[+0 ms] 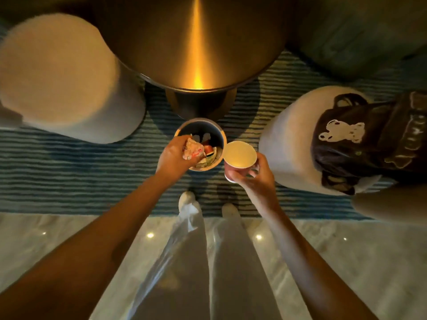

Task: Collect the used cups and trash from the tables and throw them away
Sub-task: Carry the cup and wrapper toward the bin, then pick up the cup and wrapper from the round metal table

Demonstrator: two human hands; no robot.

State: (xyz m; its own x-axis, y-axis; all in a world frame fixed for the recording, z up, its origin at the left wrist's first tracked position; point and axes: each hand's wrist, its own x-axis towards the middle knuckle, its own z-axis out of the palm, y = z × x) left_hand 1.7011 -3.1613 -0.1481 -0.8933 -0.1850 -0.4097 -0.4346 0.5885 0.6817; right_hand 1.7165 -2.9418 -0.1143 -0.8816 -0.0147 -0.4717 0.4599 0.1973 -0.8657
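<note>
A small round waste bin (209,126) stands on the striped rug in front of my feet, with trash lying inside it. My left hand (176,158) grips a crumpled paper wrapper (193,150) directly over the bin's opening. My right hand (254,179) holds a red paper cup (240,155) upright just right of the bin's rim; the cup's pale inside looks empty.
A round metal table (196,42) on a pedestal stands just beyond the bin. A round pale stool (62,77) is at the left. Another stool (288,144) at the right carries a dark bag with a white bear print (360,139). Glossy marble floor (69,232) lies under me.
</note>
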